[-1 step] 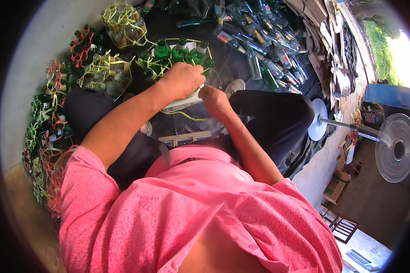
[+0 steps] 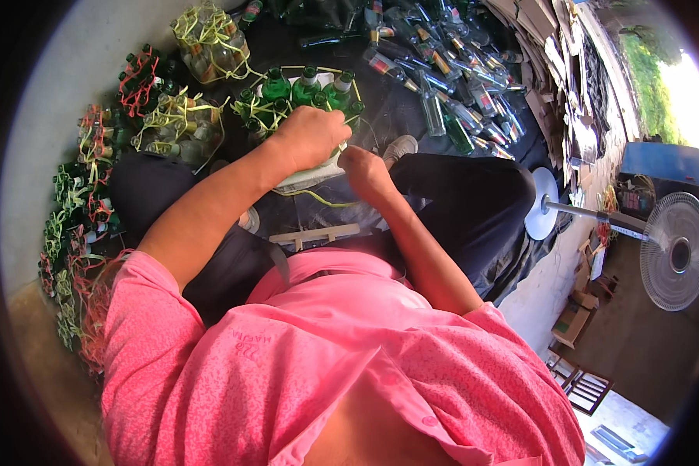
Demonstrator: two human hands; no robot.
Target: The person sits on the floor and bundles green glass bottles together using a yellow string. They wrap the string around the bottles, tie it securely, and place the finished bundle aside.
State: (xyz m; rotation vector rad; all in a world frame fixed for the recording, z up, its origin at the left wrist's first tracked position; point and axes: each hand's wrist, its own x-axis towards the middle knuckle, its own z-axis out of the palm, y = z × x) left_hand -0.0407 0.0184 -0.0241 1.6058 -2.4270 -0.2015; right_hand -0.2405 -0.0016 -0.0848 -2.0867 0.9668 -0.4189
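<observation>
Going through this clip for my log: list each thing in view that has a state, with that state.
Left hand: fingers bent, grip hidden
Right hand: fingers curled, grip unclear
Green bottles: upright, grouped, yellow strapping around them
Yellow strip: loose, curved
Clear bottle bundle: tied with yellow strapping
Heaped bottles: mostly lying, untied
Cardboard: flattened, piled
Fan: assembled; running or not, unclear

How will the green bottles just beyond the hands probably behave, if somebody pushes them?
The green bottles look like shiny glass, so they are probably slippery and fragile. They stand upright on narrow bases, so a push near the necks could tip one. Being close together, they may knock against each other.
</observation>
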